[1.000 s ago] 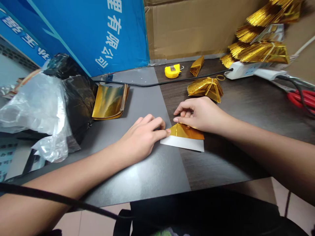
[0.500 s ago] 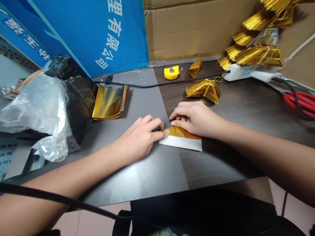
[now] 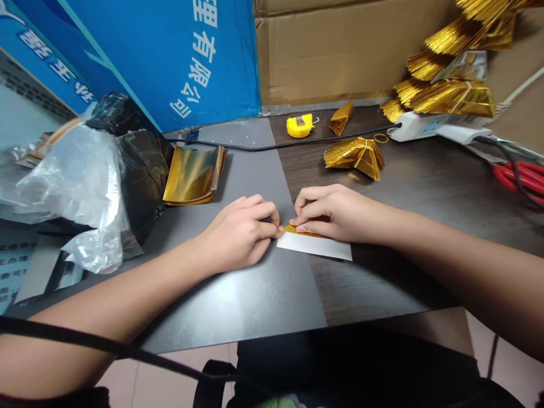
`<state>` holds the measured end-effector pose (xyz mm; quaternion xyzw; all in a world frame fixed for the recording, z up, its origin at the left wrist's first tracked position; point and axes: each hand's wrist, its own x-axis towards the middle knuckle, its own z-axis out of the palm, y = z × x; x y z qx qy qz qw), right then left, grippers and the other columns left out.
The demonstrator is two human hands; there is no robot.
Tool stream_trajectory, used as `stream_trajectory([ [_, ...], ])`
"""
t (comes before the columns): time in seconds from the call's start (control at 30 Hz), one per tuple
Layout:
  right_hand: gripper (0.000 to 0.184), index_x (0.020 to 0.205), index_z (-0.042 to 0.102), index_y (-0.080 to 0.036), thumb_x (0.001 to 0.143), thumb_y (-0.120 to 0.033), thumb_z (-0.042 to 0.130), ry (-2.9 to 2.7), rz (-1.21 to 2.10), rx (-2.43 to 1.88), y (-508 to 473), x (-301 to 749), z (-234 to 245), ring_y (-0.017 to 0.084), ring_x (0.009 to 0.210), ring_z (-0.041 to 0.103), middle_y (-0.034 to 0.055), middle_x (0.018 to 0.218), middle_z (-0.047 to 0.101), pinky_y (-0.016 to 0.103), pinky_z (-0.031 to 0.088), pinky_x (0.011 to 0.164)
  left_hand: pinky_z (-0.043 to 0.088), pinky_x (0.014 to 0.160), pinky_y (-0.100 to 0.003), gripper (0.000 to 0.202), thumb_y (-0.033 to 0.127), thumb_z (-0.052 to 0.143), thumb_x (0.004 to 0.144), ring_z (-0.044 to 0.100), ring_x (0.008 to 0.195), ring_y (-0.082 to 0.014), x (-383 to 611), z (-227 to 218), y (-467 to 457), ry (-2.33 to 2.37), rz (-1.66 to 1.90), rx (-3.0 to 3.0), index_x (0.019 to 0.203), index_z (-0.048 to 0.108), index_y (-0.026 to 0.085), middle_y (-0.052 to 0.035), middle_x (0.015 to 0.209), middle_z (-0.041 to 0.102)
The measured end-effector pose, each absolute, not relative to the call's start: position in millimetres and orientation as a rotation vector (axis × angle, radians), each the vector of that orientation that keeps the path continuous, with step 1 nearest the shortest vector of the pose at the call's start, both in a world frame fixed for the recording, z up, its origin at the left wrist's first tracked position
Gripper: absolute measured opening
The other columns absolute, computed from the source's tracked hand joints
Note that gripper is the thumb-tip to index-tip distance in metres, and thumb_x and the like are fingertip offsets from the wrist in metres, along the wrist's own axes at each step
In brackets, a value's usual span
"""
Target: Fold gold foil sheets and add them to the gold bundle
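A sheet of gold foil paper (image 3: 313,248) lies partly folded on the table, a white strip toward me and a narrow gold flap beyond it. My left hand (image 3: 250,229) pinches the sheet's left end between thumb and curled fingers. Over the gold flap, my right hand (image 3: 329,212) presses with its thumb and bent fingers, which hide much of the fold. A stack of flat gold paper (image 3: 193,174) lies left of my hands. Beyond my right hand is a banded bundle of folded gold paper (image 3: 355,156).
A yellow tape measure (image 3: 300,126) and a small folded gold piece (image 3: 341,118) lie near a black cable. More gold bundles (image 3: 450,96) pile up by the white power strip (image 3: 414,126). Red-handled scissors (image 3: 516,173) are at right. Plastic bags (image 3: 91,192) stand at left.
My right fingers have pressed down on the gold flap, which now looks flatter and narrower. My left hand stays at the sheet's left end. The whole view has shifted slightly.
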<state>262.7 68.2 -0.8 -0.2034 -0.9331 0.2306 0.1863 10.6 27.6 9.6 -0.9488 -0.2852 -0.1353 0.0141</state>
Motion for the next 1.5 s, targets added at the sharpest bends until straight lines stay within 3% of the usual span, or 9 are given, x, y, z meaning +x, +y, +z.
stream_trajectory([
  [0.17,0.021,0.102,0.079,-0.018,0.099,-0.024,0.059,-2.704,0.546,-0.513,61.2,263.9,8.0,0.016,0.08,0.057,0.0064,0.085,0.061,0.029,0.044,0.073,0.031,0.071,-0.024,0.023,0.022,0.054,0.093,0.051,0.085,-0.0088,10.9,8.4,27.2,-0.829,-0.408,-2.824,0.09,0.075,0.03,0.0028,0.094,0.07],
  [0.27,0.025,0.101,0.079,-0.018,0.102,-0.028,0.056,-2.779,0.542,-0.479,54.2,262.9,13.1,0.017,0.08,0.055,0.006,0.081,0.059,0.03,0.043,0.073,0.029,0.071,-0.024,0.021,0.027,0.056,0.094,0.05,0.086,-0.0101,9.9,4.3,30.2,-0.835,-0.369,-2.718,0.102,0.074,0.033,0.0018,0.095,0.069],
  [0.37,0.029,0.1,0.079,-0.017,0.103,-0.031,0.053,-2.829,0.531,-0.413,50.4,261.5,13.8,0.019,0.084,0.054,0.0075,0.084,0.062,0.031,0.044,0.075,0.03,0.071,-0.024,0.029,0.024,0.058,0.092,0.051,0.088,-0.0107,8.3,1.9,33.0,-0.837,-0.326,-2.676,0.115,0.07,0.037,0.0015,0.101,0.069],
  [0.53,0.024,0.096,0.08,-0.018,0.1,-0.027,0.058,-2.774,0.482,-0.548,47.4,258.5,8.4,0.019,0.081,0.058,0.0079,0.085,0.067,0.031,0.043,0.074,0.035,0.076,-0.026,0.026,0.022,0.055,0.091,0.054,0.093,-0.0116,8.8,4.8,24.6,-0.707,-0.564,-2.766,0.11,0.07,0.031,0.0005,0.105,0.072],
  [0.63,0.024,0.079,0.077,-0.017,0.096,-0.024,0.06,-2.748,0.477,-0.76,43.1,256.3,7.2,0.016,0.068,0.058,0.0057,0.073,0.067,0.03,0.039,0.066,0.037,0.08,-0.029,0.029,0.033,0.052,0.093,0.058,0.099,-0.0128,13.9,10.1,14.9,-0.518,-0.495,-2.996,0.117,0.068,0.031,-0.0016,0.107,0.072],
  [0.73,0.029,0.07,0.073,-0.016,0.095,-0.026,0.062,-2.733,0.464,-0.898,40.2,255.9,9.0,0.014,0.059,0.052,0.0036,0.063,0.061,0.03,0.034,0.06,0.035,0.077,-0.03,0.04,0.057,0.05,0.092,0.058,0.088,-0.011,20.0,17.4,9.3,-0.515,-0.2,-3.133,0.111,0.071,0.029,-0.0023,0.099,0.073],
  [0.97,0.03,0.091,0.079,-0.016,0.102,-0.032,0.056,-2.776,0.521,-0.306,42.4,260.1,11.6,0.023,0.098,0.057,0.0124,0.103,0.067,0.036,0.048,0.084,0.037,0.08,-0.032,0.059,0.079,0.053,0.079,0.059,0.094,-0.0135,23.0,35.8,-15.5,-0.556,0.007,-3.161,0.104,0.07,0.027,-0.0014,0.101,0.072],
  [1.17,0.024,0.099,0.078,-0.015,0.101,-0.027,0.057,-2.756,0.593,-0.231,38.8,257.8,5.2,0.021,0.102,0.061,0.0121,0.108,0.069,0.037,0.052,0.09,0.042,0.075,-0.03,0.026,0.044,0.063,0.089,0.066,0.103,-0.0168,28.5,30.0,-70.6,-0.835,-0.139,-2.867,0.102,0.068,0.022,0.0009,0.1,0.074],
  [1.5,0.032,0.095,0.074,-0.014,0.106,-0.022,0.046,-2.753,0.595,0.007,27.0,249.3,5.5,0.021,0.099,0.058,0.0118,0.102,0.071,0.034,0.052,0.084,0.049,0.078,-0.023,0.024,0.026,0.08,0.081,0.072,0.112,-0.0162,19.9,0.9,-108.4,-0.936,-0.6,-2.689,0.102,0.068,0.02,0.0051,0.1,0.078],
])
